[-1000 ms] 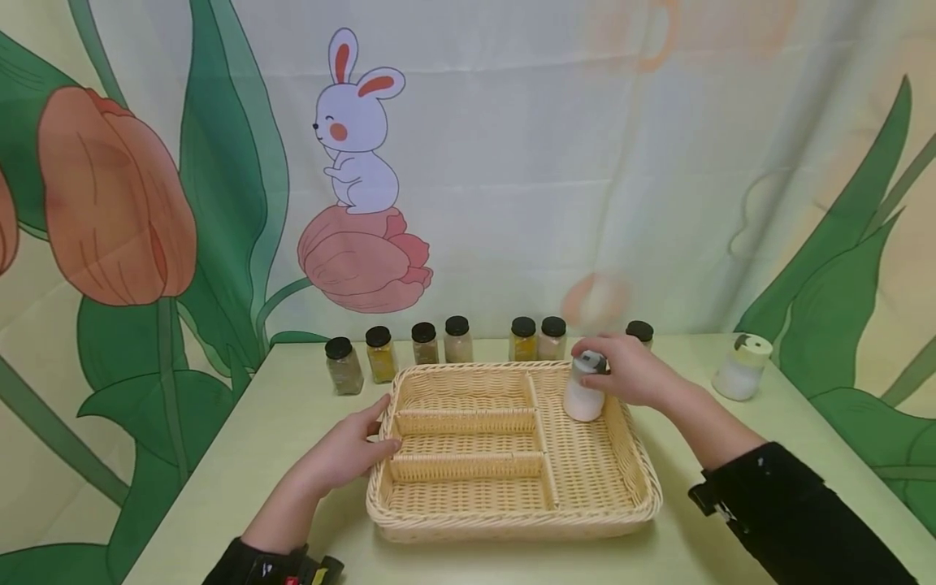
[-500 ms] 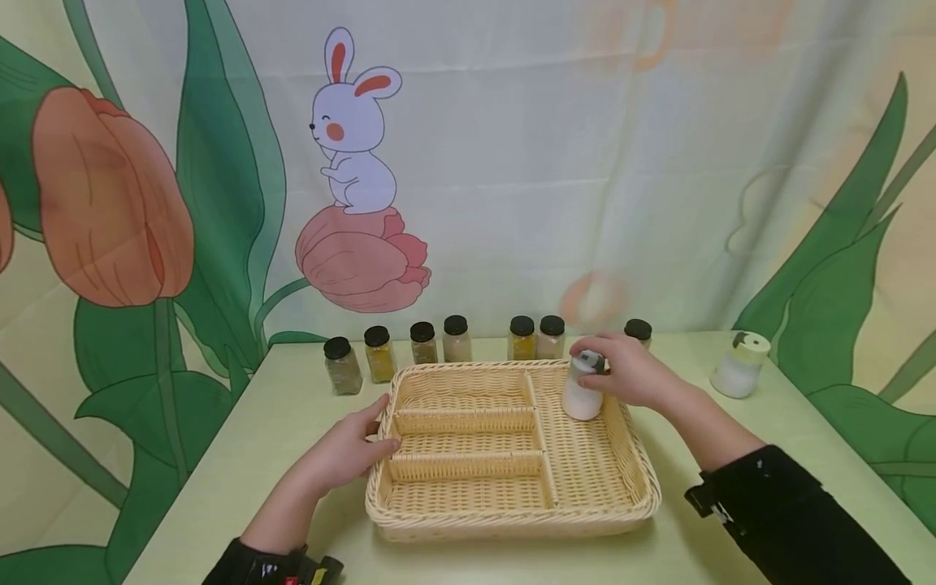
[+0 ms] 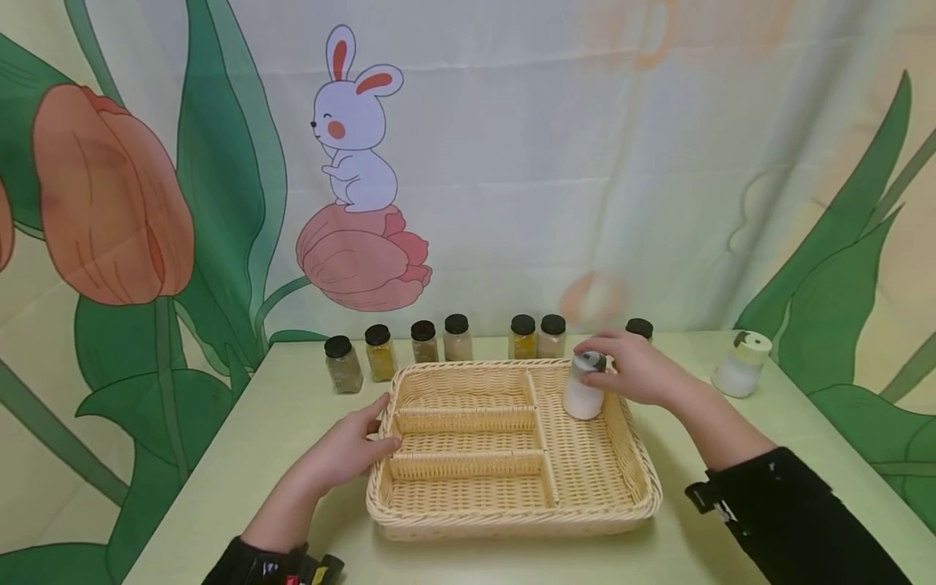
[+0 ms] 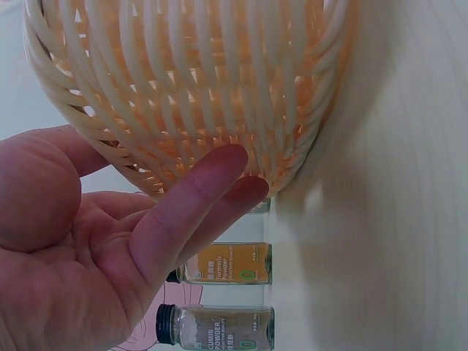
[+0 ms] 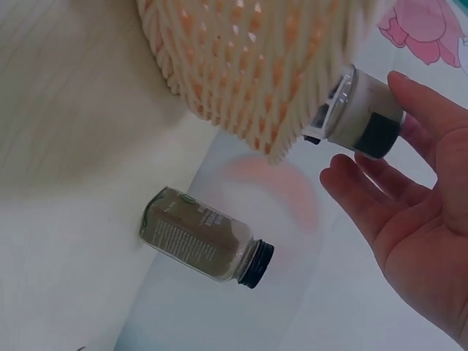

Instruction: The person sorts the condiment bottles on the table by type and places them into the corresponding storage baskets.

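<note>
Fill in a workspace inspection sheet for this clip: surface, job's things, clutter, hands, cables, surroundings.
Surface: pale table, no spills seen.
Job's things: divided wicker basket; white shaker in its right-hand compartment.
Clutter: seven black-capped jars along the rear; another white container at far right.
Hands: left hand holds the basket's left rim; right hand grips the shaker's top.
Cables: nothing seen.
Surroundings: backdrop printed with tulips and a rabbit.

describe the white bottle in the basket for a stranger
Find the wicker basket, then its long right-hand compartment. At the far end, the right hand grips the white bottle. The black-capped jars and another white container stand outside; this bottle alone is inside.
</note>
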Demonstrator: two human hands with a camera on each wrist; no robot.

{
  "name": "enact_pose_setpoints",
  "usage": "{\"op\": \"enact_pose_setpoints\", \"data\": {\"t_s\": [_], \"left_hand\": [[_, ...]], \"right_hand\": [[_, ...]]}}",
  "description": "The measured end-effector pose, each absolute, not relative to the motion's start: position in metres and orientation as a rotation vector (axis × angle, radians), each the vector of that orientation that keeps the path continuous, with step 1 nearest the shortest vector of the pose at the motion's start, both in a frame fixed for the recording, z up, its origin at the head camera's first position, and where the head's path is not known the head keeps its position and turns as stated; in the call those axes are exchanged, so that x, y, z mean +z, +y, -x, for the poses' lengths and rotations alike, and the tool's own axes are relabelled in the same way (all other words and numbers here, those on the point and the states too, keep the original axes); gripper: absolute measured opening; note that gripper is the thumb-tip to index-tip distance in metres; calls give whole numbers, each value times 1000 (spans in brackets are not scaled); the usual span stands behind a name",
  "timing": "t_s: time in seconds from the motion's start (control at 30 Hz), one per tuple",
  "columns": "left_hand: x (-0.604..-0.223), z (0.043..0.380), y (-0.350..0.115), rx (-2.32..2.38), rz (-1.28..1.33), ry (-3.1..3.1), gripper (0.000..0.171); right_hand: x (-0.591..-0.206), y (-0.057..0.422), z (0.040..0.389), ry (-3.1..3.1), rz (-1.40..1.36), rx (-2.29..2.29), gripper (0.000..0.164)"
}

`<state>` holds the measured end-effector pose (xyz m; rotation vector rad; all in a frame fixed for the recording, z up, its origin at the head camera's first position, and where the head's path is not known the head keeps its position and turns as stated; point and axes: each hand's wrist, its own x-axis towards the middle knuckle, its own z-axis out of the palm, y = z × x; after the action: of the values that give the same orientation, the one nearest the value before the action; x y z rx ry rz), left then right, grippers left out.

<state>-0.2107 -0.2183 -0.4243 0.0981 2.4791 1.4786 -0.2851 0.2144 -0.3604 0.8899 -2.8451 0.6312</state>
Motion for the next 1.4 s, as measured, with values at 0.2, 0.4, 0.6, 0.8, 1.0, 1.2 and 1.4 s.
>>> {"op": "enact_pose_setpoints", "data": {"t_s": [0.2,0.4,0.6,0.8,1.0,1.2,1.4], "left_hand": [[-424,211,-218,1467,-93,2492,81],[-422,210,-217,1463,-93,2492,81],[-420,210,-217,1447,-104,2497,81],[-422,210,-216,1448,-89,2503,82],[-424,212,-217,1461,-81,2491,82],[-425,213,-217,1459,-80,2485,83],[-424,212,-218,1463,-92,2480,83]], "right_hand": [[-356,225,288,-2818,-832,672,44],[-354,233,288,-2753,-827,663,46],[-352,240,288,-2752,-802,703,51],[-349,245,288,-2748,-776,714,59],[-345,251,286,-2744,-742,698,65],[-345,261,288,-2684,-722,672,62],[-348,274,294,-2688,-643,633,66]]}}
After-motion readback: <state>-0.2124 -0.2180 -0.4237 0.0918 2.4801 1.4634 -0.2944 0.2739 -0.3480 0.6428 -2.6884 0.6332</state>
